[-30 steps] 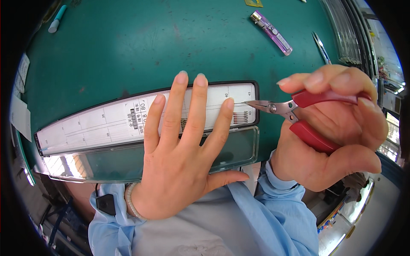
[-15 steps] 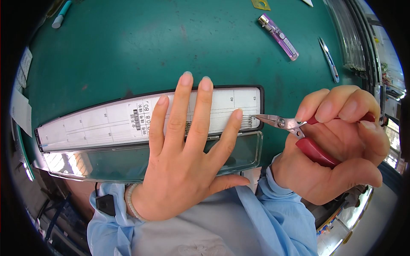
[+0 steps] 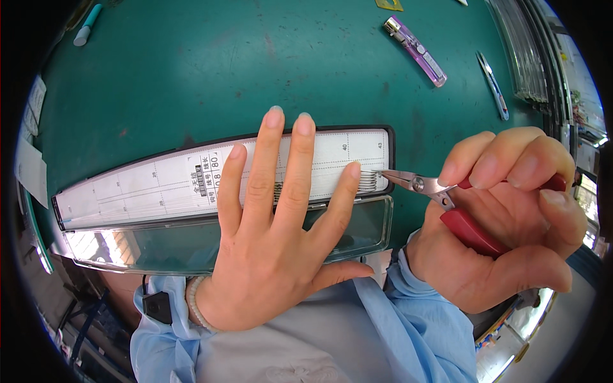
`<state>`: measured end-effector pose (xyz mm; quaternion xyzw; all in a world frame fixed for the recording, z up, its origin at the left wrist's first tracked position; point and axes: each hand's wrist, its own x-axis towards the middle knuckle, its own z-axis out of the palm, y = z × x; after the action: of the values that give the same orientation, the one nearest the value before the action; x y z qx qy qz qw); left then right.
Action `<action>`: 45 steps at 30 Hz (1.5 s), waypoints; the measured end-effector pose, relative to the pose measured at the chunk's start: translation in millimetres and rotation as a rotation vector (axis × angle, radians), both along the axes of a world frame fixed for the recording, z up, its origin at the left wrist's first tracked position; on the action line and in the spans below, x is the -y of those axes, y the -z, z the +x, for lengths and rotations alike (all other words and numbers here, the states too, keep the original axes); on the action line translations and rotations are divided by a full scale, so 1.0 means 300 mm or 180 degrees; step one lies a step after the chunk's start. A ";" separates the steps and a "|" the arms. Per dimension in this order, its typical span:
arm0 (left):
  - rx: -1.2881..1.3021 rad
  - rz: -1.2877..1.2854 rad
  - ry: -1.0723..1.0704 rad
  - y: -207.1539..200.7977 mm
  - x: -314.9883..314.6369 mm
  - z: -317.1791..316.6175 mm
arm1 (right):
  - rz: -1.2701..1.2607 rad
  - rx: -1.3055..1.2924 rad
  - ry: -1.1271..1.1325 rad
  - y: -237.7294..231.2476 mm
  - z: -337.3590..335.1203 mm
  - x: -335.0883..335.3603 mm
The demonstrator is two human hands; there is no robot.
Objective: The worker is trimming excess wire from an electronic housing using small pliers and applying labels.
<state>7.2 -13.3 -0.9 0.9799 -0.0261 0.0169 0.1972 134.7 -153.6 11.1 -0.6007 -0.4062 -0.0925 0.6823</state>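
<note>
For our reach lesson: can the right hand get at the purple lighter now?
Probably not until freed: the right hand holds red-handled pliers, though nothing visible blocks the purple lighter.

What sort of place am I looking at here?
Probably a small workshop or a craft bench: a scuffed green work surface, red-handled pliers at work over a long shallow case, and a slim pointed tool lying beyond.
</note>
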 end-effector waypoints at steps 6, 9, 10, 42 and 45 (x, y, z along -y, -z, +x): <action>0.0121 0.0063 -0.0013 0.011 0.001 -0.003 | -0.0001 -0.0053 -0.0187 0.008 0.005 0.012; 0.0132 0.0059 -0.0017 0.008 -0.005 -0.005 | 0.0016 -0.0081 -0.0271 0.010 0.015 0.020; 0.0057 0.0089 -0.0004 0.005 -0.006 -0.005 | 0.0021 -0.0093 -0.0301 0.007 0.016 0.021; 0.1209 -0.0208 0.0825 -0.015 -0.023 -0.131 | -0.3445 0.1874 0.1830 0.054 0.140 0.260; 0.0936 0.0008 0.1005 0.011 -0.051 -0.138 | -0.3333 0.1608 0.1579 0.097 0.161 0.312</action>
<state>-34.1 2.0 -4.1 0.9509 -0.2078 0.1284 0.1902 183.1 -247.1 -17.9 -0.8910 -0.3948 -0.1759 0.1392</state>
